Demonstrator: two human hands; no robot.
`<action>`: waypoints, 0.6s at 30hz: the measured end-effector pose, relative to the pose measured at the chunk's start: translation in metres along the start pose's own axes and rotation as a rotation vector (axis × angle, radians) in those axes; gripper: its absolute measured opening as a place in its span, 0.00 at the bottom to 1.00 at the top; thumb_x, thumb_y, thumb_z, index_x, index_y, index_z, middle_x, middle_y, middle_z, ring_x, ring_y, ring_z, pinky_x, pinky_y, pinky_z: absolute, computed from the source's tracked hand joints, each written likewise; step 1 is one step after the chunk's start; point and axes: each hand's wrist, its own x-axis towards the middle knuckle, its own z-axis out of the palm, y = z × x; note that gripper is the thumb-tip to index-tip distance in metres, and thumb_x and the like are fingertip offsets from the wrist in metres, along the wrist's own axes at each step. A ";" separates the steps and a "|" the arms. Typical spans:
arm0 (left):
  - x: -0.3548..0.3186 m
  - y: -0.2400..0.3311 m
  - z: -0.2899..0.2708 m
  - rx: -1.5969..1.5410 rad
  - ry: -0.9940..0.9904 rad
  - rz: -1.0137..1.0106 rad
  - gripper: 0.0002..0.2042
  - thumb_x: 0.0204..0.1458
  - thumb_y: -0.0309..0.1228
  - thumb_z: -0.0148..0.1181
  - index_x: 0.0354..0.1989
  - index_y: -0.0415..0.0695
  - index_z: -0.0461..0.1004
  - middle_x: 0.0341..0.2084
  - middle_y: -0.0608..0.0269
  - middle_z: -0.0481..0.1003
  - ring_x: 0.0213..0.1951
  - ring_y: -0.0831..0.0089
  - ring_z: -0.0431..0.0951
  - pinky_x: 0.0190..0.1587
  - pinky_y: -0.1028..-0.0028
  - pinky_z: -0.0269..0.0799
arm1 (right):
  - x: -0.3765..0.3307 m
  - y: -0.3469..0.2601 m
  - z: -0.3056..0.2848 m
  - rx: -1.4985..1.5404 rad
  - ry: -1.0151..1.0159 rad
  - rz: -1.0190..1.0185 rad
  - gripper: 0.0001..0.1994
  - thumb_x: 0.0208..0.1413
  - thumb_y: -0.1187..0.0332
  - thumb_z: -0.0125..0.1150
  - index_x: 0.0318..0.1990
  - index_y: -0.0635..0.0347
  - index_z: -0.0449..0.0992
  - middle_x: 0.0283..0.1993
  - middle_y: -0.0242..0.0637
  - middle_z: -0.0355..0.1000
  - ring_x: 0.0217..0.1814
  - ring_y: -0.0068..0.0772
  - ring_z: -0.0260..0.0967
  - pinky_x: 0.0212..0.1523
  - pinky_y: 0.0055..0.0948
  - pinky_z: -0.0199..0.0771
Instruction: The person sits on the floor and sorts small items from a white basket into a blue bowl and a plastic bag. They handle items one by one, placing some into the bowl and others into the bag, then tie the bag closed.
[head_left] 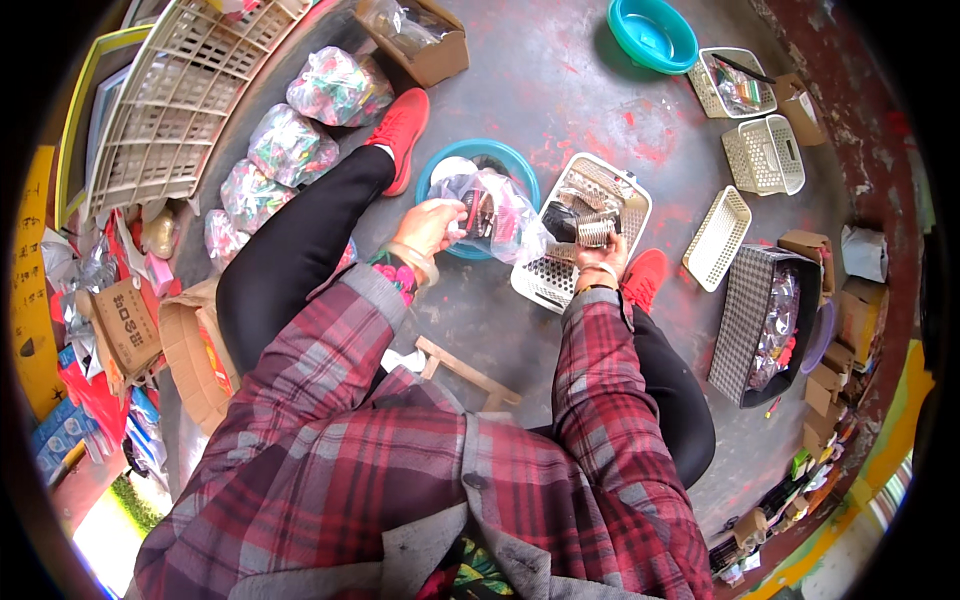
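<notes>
My left hand [428, 228] is closed on the edge of a clear plastic bag [512, 218], its fingers pinched together. Dark and reddish small items show through the film; their kind is hard to make out. The bag hangs over a round blue basin [533, 170] and reaches toward a white basket [541, 288]. Over that basket, my right hand [604, 256] grips a stack of brown toothed pieces [596, 233] that look like hair combs. More similar toothed pieces [592, 180] and a dark bundle [560, 222] lie inside the basket.
Filled plastic bags [290, 145] and an open cardboard box [432, 55] are on the left. At right stand white baskets [763, 157], a checked box [738, 318] and, farther off, teal basins [652, 35]. A wooden stool frame [470, 372] sits between my legs.
</notes>
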 end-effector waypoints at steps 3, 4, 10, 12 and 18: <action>0.001 0.000 0.000 0.032 0.010 -0.018 0.11 0.47 0.31 0.47 0.38 0.41 0.68 0.34 0.63 0.71 0.29 0.77 0.71 0.33 0.80 0.65 | -0.023 -0.004 -0.013 -0.124 -0.076 0.018 0.19 0.32 0.70 0.54 0.39 0.61 0.66 0.39 0.39 0.67 0.42 0.43 0.64 0.40 0.46 0.65; 0.003 -0.002 -0.002 0.040 0.015 -0.022 0.11 0.47 0.31 0.47 0.38 0.41 0.68 0.34 0.63 0.71 0.29 0.77 0.71 0.33 0.80 0.65 | -0.030 -0.005 -0.014 -0.154 -0.059 0.047 0.20 0.33 0.70 0.54 0.40 0.61 0.66 0.40 0.39 0.67 0.42 0.43 0.64 0.41 0.46 0.65; 0.014 -0.009 -0.008 0.051 -0.008 -0.046 0.12 0.45 0.34 0.51 0.37 0.44 0.68 0.34 0.65 0.71 0.28 0.77 0.70 0.31 0.80 0.65 | -0.039 -0.008 -0.036 -0.252 0.108 0.160 0.20 0.39 0.68 0.49 0.44 0.58 0.63 0.46 0.37 0.65 0.50 0.41 0.60 0.47 0.48 0.57; 0.016 -0.012 -0.008 0.043 -0.020 -0.040 0.12 0.45 0.34 0.52 0.37 0.44 0.69 0.33 0.65 0.71 0.27 0.77 0.70 0.30 0.81 0.65 | -0.048 -0.006 -0.041 -0.303 0.083 0.148 0.21 0.40 0.67 0.51 0.46 0.60 0.61 0.47 0.39 0.64 0.50 0.41 0.59 0.46 0.48 0.59; 0.015 -0.012 -0.006 0.050 -0.004 -0.067 0.10 0.44 0.34 0.51 0.35 0.45 0.69 0.29 0.67 0.72 0.24 0.80 0.70 0.27 0.82 0.62 | -0.038 -0.009 -0.063 -0.404 0.062 -0.002 0.12 0.41 0.73 0.51 0.37 0.60 0.66 0.39 0.38 0.68 0.39 0.41 0.66 0.42 0.43 0.66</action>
